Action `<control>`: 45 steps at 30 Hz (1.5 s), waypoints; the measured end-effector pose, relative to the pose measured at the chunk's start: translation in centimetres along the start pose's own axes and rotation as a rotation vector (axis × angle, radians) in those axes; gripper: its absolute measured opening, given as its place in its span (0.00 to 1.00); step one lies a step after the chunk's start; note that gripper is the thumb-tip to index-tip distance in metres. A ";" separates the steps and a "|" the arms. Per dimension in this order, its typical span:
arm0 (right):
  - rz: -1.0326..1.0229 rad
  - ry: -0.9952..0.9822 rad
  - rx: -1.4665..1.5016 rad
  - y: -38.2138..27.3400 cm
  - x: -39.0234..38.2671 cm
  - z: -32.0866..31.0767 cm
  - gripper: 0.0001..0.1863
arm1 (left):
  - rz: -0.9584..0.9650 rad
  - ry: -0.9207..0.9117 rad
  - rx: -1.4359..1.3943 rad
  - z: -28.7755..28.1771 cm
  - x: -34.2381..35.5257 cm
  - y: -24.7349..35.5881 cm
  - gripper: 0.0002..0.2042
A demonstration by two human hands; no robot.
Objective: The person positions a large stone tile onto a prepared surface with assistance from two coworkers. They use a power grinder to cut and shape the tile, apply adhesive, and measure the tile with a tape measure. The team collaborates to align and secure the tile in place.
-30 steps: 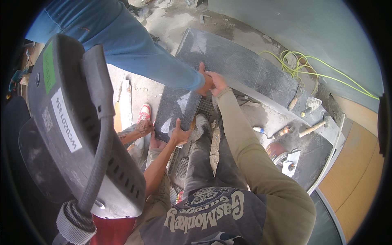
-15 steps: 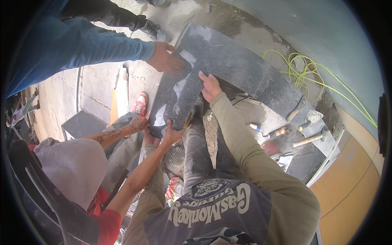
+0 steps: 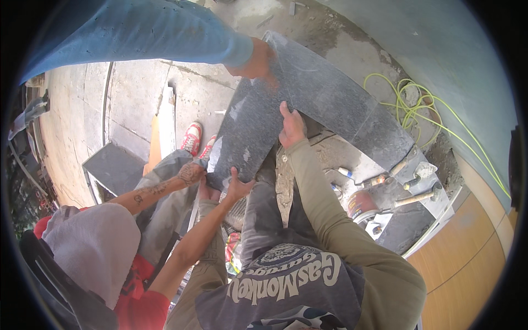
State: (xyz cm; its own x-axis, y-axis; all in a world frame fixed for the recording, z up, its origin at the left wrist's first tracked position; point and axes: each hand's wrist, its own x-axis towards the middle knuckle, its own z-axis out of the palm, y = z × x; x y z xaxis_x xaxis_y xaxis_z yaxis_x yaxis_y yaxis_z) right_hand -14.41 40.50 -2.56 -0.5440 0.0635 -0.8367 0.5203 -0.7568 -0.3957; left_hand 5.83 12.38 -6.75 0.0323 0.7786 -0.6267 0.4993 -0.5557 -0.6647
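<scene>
My right hand (image 3: 292,127) grips the right edge of a dark grey stone slab (image 3: 250,118), its thumb on top. My left hand (image 3: 207,191), partly hidden by a co-worker's arm, is at the slab's near end with its fingers against the edge. Also at that near end are the tattooed hand (image 3: 191,174) and other hand (image 3: 238,187) of a co-worker in red. A second co-worker's blurred hand (image 3: 258,61), below a blue sleeve, is on the slab's far part. There the slab meets a long dark slab (image 3: 341,99) running toward the right; the joint is unclear.
On the right lie a hammer (image 3: 415,197), a mallet (image 3: 421,173), a wooden-handled tool (image 3: 404,159), a power tool (image 3: 374,180) and a reddish bucket (image 3: 361,204). A yellow-green hose (image 3: 410,102) coils by the wall. Another dark slab (image 3: 114,168) is at left.
The held slab has shifted slightly to the right at its far part. The blue-sleeved arm has moved right and up, its hand now farther along the slab. Both my hands keep their grip.
</scene>
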 end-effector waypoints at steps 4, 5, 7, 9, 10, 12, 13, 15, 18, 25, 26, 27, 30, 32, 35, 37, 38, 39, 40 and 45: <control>0.023 0.086 -0.054 1.5 1.9 0.5 0.29 | 0.017 -0.170 -0.052 -1.6 0.0 5.4 0.60; 0.032 0.138 -0.090 1.7 1.9 0.6 0.29 | 0.038 -0.173 -0.076 -1.7 -0.1 5.3 0.60; -0.021 0.103 -0.054 2.2 2.9 -1.0 0.29 | 0.085 -0.084 -0.179 -0.7 0.7 2.1 0.61; -0.019 0.091 -0.048 1.9 2.8 -1.0 0.29 | 0.101 -0.049 -0.371 -0.4 0.1 -0.1 0.60; 0.002 0.104 -0.063 1.3 2.5 -0.8 0.29 | 0.072 -0.055 -0.366 -0.5 -0.2 -0.6 0.59; 0.033 0.127 -0.090 1.2 2.0 -0.5 0.30 | -0.012 -0.080 -0.220 -0.4 -0.6 -0.5 0.56; 0.044 0.138 -0.106 1.3 1.7 -0.3 0.30 | -0.035 -0.099 -0.162 -0.5 -0.8 -0.4 0.55; 0.046 0.153 -0.114 1.1 1.5 -0.2 0.30 | -0.056 -0.135 -0.121 -0.5 -0.6 -0.7 0.52; 0.022 0.160 -0.085 1.2 1.2 0.1 0.30 | 0.080 -0.132 -0.428 -1.4 -0.3 0.2 0.47; -0.089 0.076 -0.019 2.2 1.4 0.9 0.29 | -0.274 -0.231 -0.611 -4.0 1.4 15.4 0.36; -0.116 0.062 -0.005 2.7 1.6 0.7 0.29 | -0.281 -0.234 -0.647 -4.0 1.5 15.4 0.34; -0.103 0.066 -0.023 2.8 1.6 -0.5 0.33 | -0.234 -0.226 -0.646 -3.6 2.2 12.6 0.33; -0.075 0.071 -0.026 1.5 1.4 -0.5 0.42 | -0.121 -0.204 -0.710 -3.1 1.0 5.0 0.27; -0.080 0.110 -0.007 1.6 0.6 0.3 0.42 | -0.117 -0.225 -0.792 -2.9 0.5 3.7 0.24; -0.036 0.203 -0.020 1.9 -0.1 0.9 0.42 | -0.212 -0.283 -1.115 -3.5 0.1 2.8 0.18; -0.058 0.184 -0.028 1.8 0.2 0.6 0.43 | -0.438 -0.318 -1.662 -3.3 0.1 2.2 0.15; -0.065 0.171 -0.029 1.7 0.1 0.7 0.44 | -0.574 -0.337 -1.947 -3.4 0.1 2.7 0.13; -0.062 0.166 -0.037 1.6 0.0 0.8 0.42 | -0.607 -0.344 -2.026 -3.7 0.2 3.1 0.12; -0.060 0.161 -0.045 1.6 -0.1 0.8 0.41 | -0.365 -0.330 -1.681 -3.4 0.4 3.7 0.11; -0.097 0.104 -0.067 1.5 0.9 0.3 0.33 | -0.287 -0.265 -0.986 -4.0 1.3 7.5 0.24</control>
State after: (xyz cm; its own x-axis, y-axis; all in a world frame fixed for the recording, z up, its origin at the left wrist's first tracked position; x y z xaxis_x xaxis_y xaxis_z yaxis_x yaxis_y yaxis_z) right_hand -14.28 39.21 -3.78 -0.5248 0.2035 -0.8266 0.5132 -0.6991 -0.4979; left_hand 13.12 10.39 -10.90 -0.3290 0.6884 -0.6464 0.9436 0.2136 -0.2528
